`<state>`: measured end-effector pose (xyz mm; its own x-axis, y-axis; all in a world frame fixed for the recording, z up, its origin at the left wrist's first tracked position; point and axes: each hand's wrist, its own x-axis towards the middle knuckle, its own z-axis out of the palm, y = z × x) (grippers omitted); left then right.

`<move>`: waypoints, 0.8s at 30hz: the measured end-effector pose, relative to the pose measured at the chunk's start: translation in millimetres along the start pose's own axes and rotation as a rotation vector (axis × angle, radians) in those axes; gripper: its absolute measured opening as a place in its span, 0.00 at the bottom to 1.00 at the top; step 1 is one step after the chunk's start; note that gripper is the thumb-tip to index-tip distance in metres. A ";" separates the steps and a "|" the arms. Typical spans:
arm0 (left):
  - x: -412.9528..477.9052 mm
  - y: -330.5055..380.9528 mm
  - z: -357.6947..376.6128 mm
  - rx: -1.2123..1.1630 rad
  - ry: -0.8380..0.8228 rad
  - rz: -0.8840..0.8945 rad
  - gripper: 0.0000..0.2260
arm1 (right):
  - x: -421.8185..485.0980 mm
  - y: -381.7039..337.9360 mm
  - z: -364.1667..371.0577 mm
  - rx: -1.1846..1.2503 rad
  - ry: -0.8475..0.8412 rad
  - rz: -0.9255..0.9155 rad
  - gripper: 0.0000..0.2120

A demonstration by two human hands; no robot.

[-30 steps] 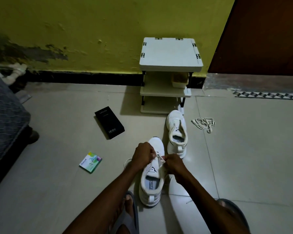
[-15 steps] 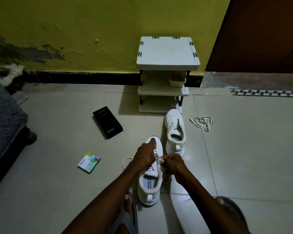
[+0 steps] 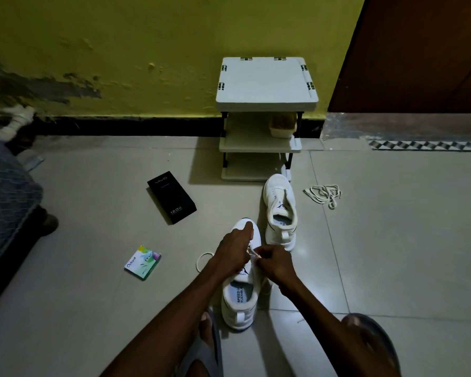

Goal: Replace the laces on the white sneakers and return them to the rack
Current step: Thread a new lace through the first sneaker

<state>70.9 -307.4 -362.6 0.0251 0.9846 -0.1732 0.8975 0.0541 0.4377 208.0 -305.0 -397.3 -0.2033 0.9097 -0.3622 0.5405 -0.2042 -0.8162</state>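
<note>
While our left hand (image 3: 233, 251) grips the sneaker (image 3: 239, 297) at its front to steady it on the floor before the rack (image 3: 265, 85), our right hand (image 3: 273, 263) pinches the lace (image 3: 252, 252) tip for threading. The other sneaker (image 3: 280, 210), seemingly unlaced, waits nearer the rack.

Bare arms, grey slippers
Forearms are bare down to the left hand (image 3: 233, 250) and right hand (image 3: 276, 263). Each foot's in a grey slipper: left slipper (image 3: 201, 356) shows a wide strap by the toes, right slipper (image 3: 385, 338) a rounded dark rim.
</note>
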 end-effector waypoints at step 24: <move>8.1 -24.1 16.2 -0.302 -0.039 -0.117 0.21 | -0.3 -5.4 -6.5 0.051 0.124 -0.015 0.06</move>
<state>56.7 -303.5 -388.9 -0.0488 0.9619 -0.2691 0.7243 0.2196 0.6535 210.5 -301.9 -389.8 -0.1071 0.9498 -0.2940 0.4952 -0.2055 -0.8442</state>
